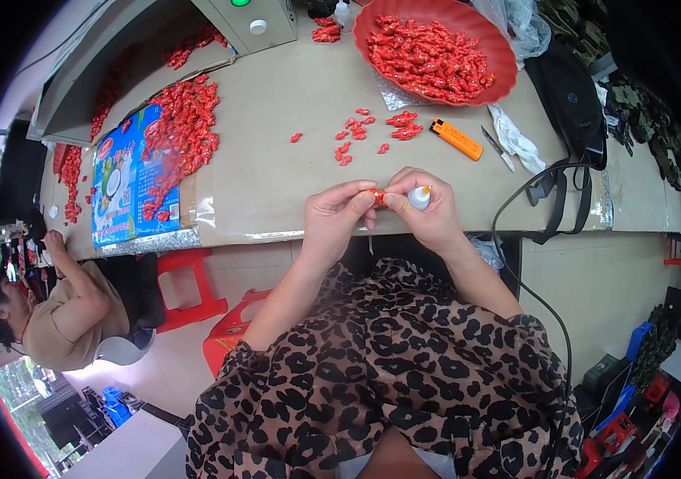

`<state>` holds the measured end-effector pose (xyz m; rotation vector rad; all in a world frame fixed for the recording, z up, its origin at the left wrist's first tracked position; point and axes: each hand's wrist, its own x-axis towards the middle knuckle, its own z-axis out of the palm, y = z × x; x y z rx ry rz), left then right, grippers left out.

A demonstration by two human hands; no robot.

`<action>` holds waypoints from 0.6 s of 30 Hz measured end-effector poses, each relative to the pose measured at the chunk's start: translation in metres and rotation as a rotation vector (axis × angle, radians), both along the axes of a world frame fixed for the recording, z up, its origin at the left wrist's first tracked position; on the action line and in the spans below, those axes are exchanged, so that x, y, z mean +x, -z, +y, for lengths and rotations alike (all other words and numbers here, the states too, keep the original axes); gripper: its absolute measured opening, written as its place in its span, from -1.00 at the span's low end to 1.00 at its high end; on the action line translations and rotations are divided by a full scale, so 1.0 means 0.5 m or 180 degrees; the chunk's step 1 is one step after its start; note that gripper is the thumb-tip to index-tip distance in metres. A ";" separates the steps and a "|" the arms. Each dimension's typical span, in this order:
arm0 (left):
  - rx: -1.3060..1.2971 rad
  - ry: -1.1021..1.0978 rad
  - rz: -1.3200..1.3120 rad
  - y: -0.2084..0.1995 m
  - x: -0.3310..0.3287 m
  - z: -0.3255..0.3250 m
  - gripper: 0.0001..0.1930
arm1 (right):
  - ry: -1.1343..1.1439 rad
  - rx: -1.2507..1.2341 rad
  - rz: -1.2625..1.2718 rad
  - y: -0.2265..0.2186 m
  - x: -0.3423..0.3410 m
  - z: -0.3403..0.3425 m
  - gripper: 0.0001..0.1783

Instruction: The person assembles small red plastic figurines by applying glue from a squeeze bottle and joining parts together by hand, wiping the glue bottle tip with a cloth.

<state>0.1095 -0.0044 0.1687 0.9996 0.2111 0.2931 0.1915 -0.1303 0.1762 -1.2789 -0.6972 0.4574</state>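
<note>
With the left hand (339, 209) pinching a small red plastic piece (378, 198) above the beige table's (277, 168) near edge, the right hand (428, 209), gripping a small white squeeze bottle (419, 197), should touch its nozzle lightly to the piece, squeezing sparingly.

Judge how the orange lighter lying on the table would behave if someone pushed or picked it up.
The orange lighter lies flat on its long side on the table, so it would probably slide rather than roll. It looks like a slim, hard bar, likely stiff and light. Its smooth casing may be a little slippery.
</note>
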 end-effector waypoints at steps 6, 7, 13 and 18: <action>-0.0020 0.0031 -0.0092 0.005 -0.001 0.003 -0.83 | 0.0030 0.0014 0.0058 -0.002 -0.001 0.004 -0.95; 0.0006 0.0044 -0.0180 0.008 -0.001 0.003 -0.83 | 0.0107 0.0104 0.0061 -0.002 -0.002 0.006 -0.95; 0.0263 -0.0185 -0.0508 0.010 -0.005 0.001 -0.84 | 0.0118 0.0261 0.0073 -0.002 0.002 0.001 -0.90; 0.0442 -0.0225 -0.0493 -0.003 -0.007 -0.008 -0.81 | 0.0070 0.0305 -0.0118 0.006 0.003 0.000 -0.88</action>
